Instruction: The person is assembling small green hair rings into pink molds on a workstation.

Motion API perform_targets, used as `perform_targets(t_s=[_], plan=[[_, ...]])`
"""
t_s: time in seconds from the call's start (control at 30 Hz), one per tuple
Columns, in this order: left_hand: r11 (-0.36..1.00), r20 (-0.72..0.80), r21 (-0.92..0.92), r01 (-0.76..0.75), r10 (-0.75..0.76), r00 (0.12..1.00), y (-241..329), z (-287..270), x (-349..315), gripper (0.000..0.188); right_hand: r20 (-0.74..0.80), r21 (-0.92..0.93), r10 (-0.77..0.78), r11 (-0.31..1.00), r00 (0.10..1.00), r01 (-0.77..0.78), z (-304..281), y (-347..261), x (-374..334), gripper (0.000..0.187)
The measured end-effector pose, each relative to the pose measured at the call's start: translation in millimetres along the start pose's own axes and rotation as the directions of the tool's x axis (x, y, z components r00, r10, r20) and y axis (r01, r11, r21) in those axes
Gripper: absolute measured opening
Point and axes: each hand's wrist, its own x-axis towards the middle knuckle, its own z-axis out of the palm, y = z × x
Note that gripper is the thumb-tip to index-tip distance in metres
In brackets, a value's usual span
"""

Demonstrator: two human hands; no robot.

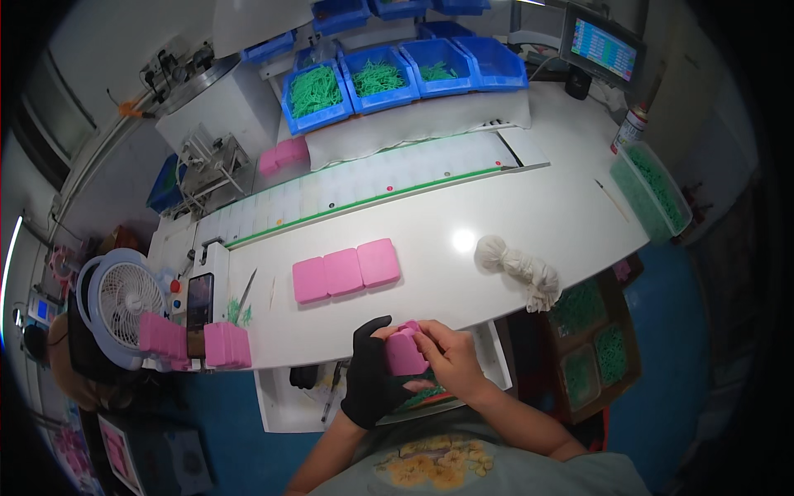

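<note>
My left hand (368,376), in a black fingerless glove, is wrapped round a pink rounded block (404,354) just past the table's near edge. The fingers of my right hand (451,355), which is bare, press on the block's upper right side. A smaller pink piece shows at its top, partly covered by my fingers, and I cannot make out whether it is separate. On the white table (438,289) beyond my hands, three pink blocks (345,270) lie side by side in a row. Green bits show below my hands, in the open drawer (285,413).
Blue bins (380,78) of green strands stand at the back, behind a green-edged conveyor strip (364,198). A bundled cloth (521,269) lies right; a green-filled tub (653,190) sits at the right edge. Left are tweezers (246,293), a phone (199,304), pink stacks (227,345) and a fan (128,302).
</note>
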Motion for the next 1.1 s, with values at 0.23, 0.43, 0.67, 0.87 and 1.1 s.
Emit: perform_targets(t_s=[0.23,0.43,0.67,0.87,1.1], plan=[[0.854,-0.007,-0.409,0.322,-0.356,0.935,-9,-5,-4,0.046,0.162,0.194,0.074,0.975,0.984,-0.106,-14,-4,-7,0.027],[0.769,0.043,-0.529,0.358,-0.397,0.917,-3,-3,-6,0.048,0.106,-0.292,-0.440,0.844,0.892,0.450,-8,-12,-3,0.020],[0.576,0.033,-0.764,0.291,-0.416,0.909,0,10,-7,0.052,0.106,-0.223,-0.475,0.845,0.873,0.487,-6,-9,1,0.022],[0.899,-0.217,-0.401,0.177,-0.281,0.935,3,9,-8,0.049,0.115,-0.233,-0.416,0.871,0.902,0.431,-5,-14,-3,0.032],[0.766,0.073,-0.605,0.218,-0.219,0.973,0,-16,-4,0.035,0.216,-0.109,-0.522,0.827,0.825,0.551,-20,-16,5,0.030]])
